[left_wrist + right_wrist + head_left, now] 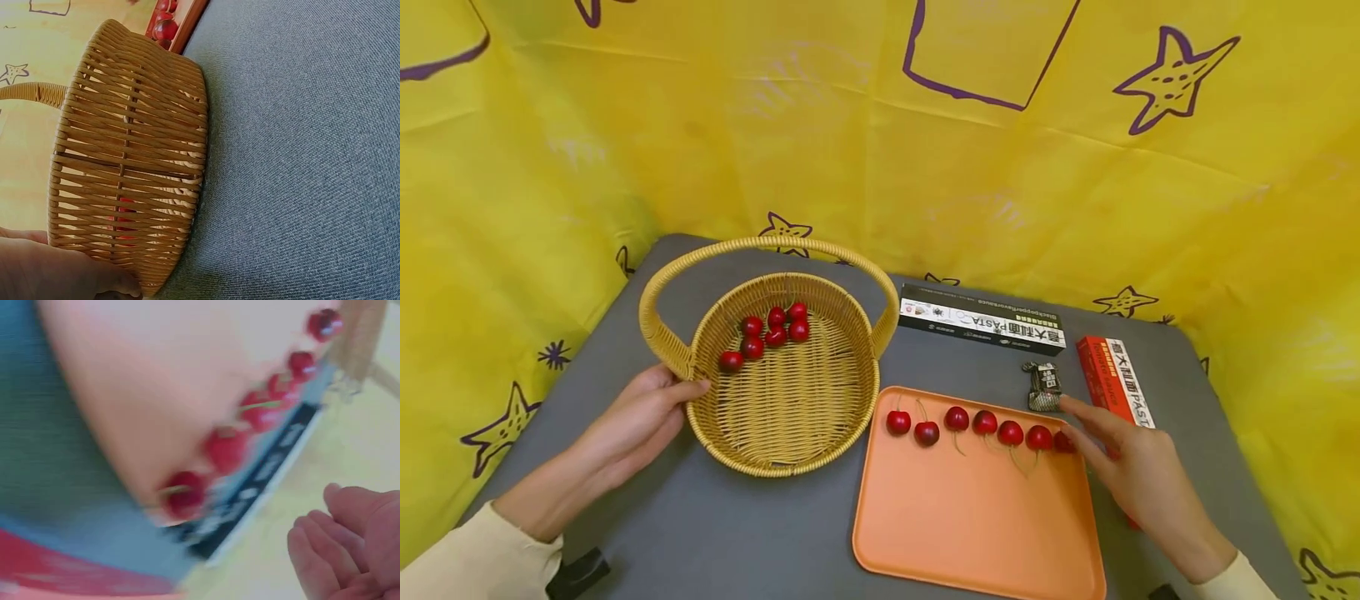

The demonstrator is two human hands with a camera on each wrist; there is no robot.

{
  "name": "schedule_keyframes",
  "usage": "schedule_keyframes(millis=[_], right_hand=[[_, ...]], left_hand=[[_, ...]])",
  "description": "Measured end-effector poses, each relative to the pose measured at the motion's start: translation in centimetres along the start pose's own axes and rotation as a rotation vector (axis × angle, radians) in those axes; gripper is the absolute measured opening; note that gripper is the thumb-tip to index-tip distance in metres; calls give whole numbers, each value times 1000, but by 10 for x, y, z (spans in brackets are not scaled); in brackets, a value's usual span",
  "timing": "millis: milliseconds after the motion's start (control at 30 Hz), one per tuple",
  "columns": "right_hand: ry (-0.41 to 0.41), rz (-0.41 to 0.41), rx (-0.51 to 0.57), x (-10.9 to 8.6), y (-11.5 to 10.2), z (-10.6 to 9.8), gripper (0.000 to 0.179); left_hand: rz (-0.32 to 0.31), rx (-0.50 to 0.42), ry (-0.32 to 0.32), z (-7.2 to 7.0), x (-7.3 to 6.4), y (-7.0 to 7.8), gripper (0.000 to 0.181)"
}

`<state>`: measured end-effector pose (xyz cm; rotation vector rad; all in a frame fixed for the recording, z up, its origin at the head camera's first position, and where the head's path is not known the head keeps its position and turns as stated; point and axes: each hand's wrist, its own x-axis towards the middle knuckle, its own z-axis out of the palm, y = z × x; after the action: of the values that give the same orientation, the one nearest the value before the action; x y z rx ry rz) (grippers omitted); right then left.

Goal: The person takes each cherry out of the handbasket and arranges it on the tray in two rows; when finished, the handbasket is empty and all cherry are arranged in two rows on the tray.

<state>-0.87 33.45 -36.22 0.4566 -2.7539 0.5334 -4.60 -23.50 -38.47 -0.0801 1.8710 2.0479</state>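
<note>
Left hand (651, 408) grips the basket (778, 469) at its 9 o'clock, thumb over the rim; a light, steady hold should keep it from tipping. Inside, seven cherries (752, 347) lie from 9 to 12 o'clock; seven more line the tray (977, 517) from 10 to 2 o'clock. Right hand (1142, 467), fingers extended and apparently holding nothing, is at the end cherry (1063, 442), at 2 o'clock; contact cannot be told. A soft pinch across its sides seems best, sparing its neighbour and the packet (1043, 387) right by the fingertips.
</note>
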Motion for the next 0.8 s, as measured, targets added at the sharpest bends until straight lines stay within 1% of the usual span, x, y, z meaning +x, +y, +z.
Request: schedule_keyframes(millis=[100, 200, 300, 467, 567, 700, 733, 800], right_hand=[[-13, -60, 100, 18, -23, -8, 57], [-37, -127, 224, 40, -50, -8, 55], [-76, -213, 315, 60, -75, -1, 50], [-166, -292, 419, 86, -114, 18, 42], [-219, -323, 476, 99, -135, 31, 39], [-357, -290, 583, 115, -162, 46, 41], [-382, -287, 592, 119, -169, 50, 41], [-408, -312, 584, 128, -181, 58, 42]], left_hand=[[-4, 4, -1, 3, 0, 2, 59], [-1, 1, 5, 4, 1, 3, 59], [-4, -5, 9, 6, 1, 3, 59], [-8, -6, 13, 7, 2, 3, 55], [-6, -5, 14, 8, 1, 2, 54], [-5, -5, 15, 7, 0, 3, 53], [-5, -4, 16, 7, 0, 4, 53], [-3, -6, 20, 7, -1, 4, 52]])
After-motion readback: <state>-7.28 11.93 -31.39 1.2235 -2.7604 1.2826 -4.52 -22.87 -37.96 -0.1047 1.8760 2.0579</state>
